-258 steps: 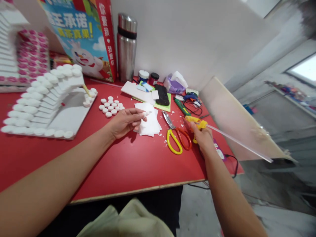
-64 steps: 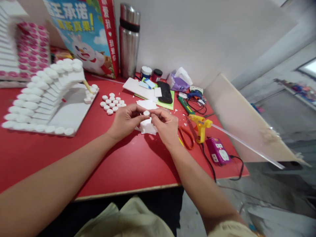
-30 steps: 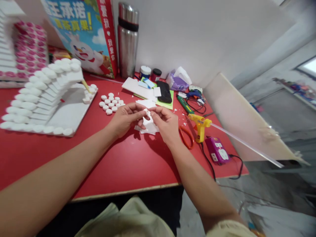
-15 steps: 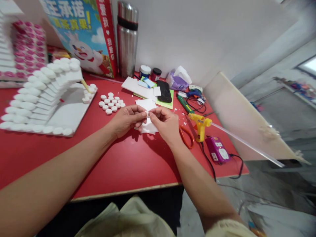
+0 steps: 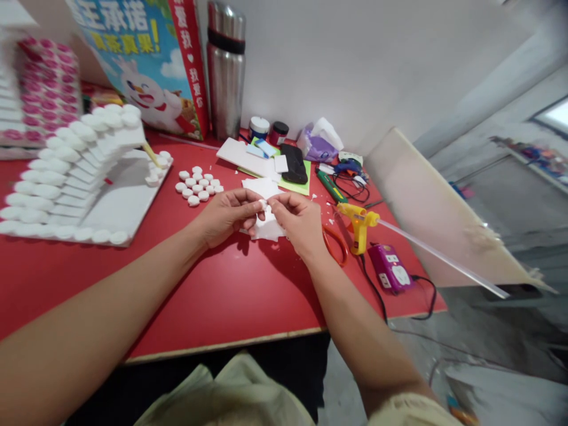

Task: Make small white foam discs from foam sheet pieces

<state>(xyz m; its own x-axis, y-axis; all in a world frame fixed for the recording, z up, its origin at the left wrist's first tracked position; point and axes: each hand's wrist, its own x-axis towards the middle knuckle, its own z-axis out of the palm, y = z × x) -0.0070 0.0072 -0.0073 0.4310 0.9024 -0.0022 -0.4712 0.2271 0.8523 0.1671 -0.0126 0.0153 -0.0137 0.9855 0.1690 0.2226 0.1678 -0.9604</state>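
Observation:
My left hand (image 5: 224, 215) and my right hand (image 5: 299, 222) meet over the red table (image 5: 231, 290), fingertips pinched together on one small white foam piece (image 5: 264, 205). Under them lies a pile of white foam squares (image 5: 265, 188). A cluster of several small white foam discs (image 5: 197, 184) lies just left of my left hand. A yellow glue gun (image 5: 358, 223) with a long clear stick stands upright to the right of my right hand. Red-handled scissors (image 5: 337, 245) lie partly hidden under my right hand.
A white foam model with stacked steps (image 5: 80, 171) fills the left. At the back stand a printed box (image 5: 146, 65), a steel flask (image 5: 226, 71), two small jars (image 5: 258, 127) and a purple bag (image 5: 317, 145). A purple power strip (image 5: 390, 269) lies near the right edge. A pale board (image 5: 435, 213) leans off the table's right side.
Earlier my right hand held the glue gun; it now stands on the table and both hands pinch the foam piece. Over the last second the hands barely moved.

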